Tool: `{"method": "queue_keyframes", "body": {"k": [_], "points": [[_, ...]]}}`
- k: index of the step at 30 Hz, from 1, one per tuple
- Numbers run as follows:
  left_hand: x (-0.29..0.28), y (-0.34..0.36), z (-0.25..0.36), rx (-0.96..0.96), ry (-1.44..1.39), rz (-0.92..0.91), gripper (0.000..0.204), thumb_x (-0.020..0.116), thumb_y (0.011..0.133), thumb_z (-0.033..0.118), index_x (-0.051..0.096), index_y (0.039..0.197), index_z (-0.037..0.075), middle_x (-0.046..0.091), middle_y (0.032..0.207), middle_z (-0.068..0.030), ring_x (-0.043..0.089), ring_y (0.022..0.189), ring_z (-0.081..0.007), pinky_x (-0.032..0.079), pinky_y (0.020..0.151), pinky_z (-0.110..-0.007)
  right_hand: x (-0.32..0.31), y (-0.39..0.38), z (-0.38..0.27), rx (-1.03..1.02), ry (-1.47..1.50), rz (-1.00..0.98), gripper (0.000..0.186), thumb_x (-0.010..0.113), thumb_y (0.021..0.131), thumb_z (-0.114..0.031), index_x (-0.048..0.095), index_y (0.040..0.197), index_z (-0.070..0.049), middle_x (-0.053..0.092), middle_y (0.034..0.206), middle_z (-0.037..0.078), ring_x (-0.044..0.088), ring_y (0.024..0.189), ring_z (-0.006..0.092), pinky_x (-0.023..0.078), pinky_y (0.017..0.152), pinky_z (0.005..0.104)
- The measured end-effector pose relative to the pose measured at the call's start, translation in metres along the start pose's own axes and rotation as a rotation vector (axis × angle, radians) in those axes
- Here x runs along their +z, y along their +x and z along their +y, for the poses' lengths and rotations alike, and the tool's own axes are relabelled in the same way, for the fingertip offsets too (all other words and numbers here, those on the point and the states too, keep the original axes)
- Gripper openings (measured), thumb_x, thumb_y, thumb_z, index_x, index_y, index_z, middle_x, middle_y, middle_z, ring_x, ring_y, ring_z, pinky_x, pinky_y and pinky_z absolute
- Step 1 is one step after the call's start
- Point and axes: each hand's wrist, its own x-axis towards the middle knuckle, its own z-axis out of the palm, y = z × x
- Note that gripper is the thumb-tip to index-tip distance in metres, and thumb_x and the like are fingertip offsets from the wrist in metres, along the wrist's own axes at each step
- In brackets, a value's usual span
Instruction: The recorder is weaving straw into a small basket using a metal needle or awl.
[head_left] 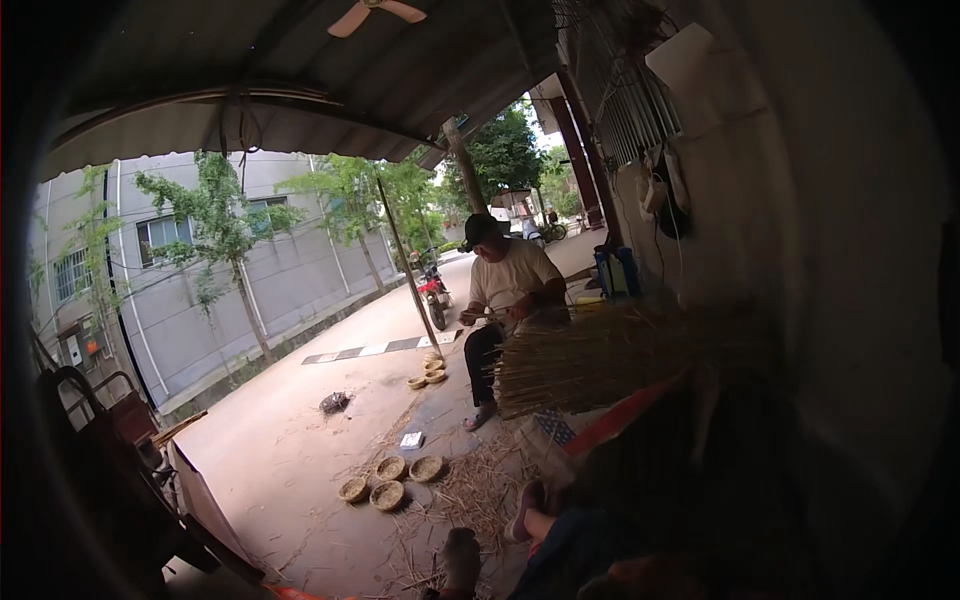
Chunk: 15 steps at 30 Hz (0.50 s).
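At the dark lower edge, a dim brownish shape that looks like my right hand [645, 578] lies over my dark trouser leg [575, 550]. Its fingers are lost in shadow, and I cannot make out anything in it. My left hand does not show. A big bundle of straw [600, 360] lies to the right, past my knees. Loose straw [480, 490] is strewn on the ground by my foot [528, 508]. Several small round woven straw baskets [388, 494] sit just left of that straw.
A seated person [510, 285] in a cap holds thin stalks beyond the bundle. More woven baskets [434, 375] lie near that person. A small white packet [412, 440] and a dark heap [335, 402] are on the ground. A wall [850, 300] closes the right side.
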Motion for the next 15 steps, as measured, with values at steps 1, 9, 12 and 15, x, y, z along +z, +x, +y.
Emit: {"method": "queue_keyframes", "body": {"k": [1,9,12,15], "points": [[0.014,0.009,0.002,-0.253,-0.385,-0.002,0.006,0.058,0.088,0.008,0.060,0.093,0.007,0.057,0.085,-0.0049,0.055,0.066,-0.0149,0.044,0.052,-0.029,0.001,-0.002,-0.001,0.014,-0.025,0.010,0.018,0.053,0.092,-0.028,0.051,0.081,-0.014,0.055,0.066,0.008,0.059,0.058,0.0293,0.046,0.050,0.0438],[0.051,0.018,0.010,-0.327,-0.602,-0.005,0.017,0.048,0.096,0.010,0.061,0.105,0.006,0.056,0.072,0.0003,0.051,0.060,-0.0068,0.039,0.050,-0.023,-0.014,0.001,0.013,0.142,0.212,0.005,0.020,0.050,0.096,-0.025,0.055,0.087,-0.009,0.057,0.071,0.015,0.060,0.065,0.0364,0.046,0.057,0.0458],[0.009,0.040,0.056,-0.724,-0.879,-0.317,0.028,0.045,0.101,0.027,0.062,0.109,0.006,0.060,0.079,-0.0035,0.054,0.066,-0.0104,0.044,0.058,-0.027,-0.021,-0.004,0.021,0.376,0.271,-0.049,0.020,0.052,0.097,-0.025,0.061,0.089,-0.008,0.063,0.083,0.018,0.063,0.078,0.0386,0.049,0.067,0.0459],[0.001,0.041,0.059,-0.787,-1.120,-0.209,0.032,0.044,0.103,0.026,0.059,0.113,0.000,0.064,0.083,-0.0061,0.058,0.070,-0.0128,0.047,0.061,-0.028,-0.034,-0.002,0.012,0.476,0.427,-0.014,0.023,0.048,0.099,-0.028,0.059,0.091,-0.009,0.063,0.084,0.021,0.061,0.078,0.0433,0.048,0.065,0.0496]]}}
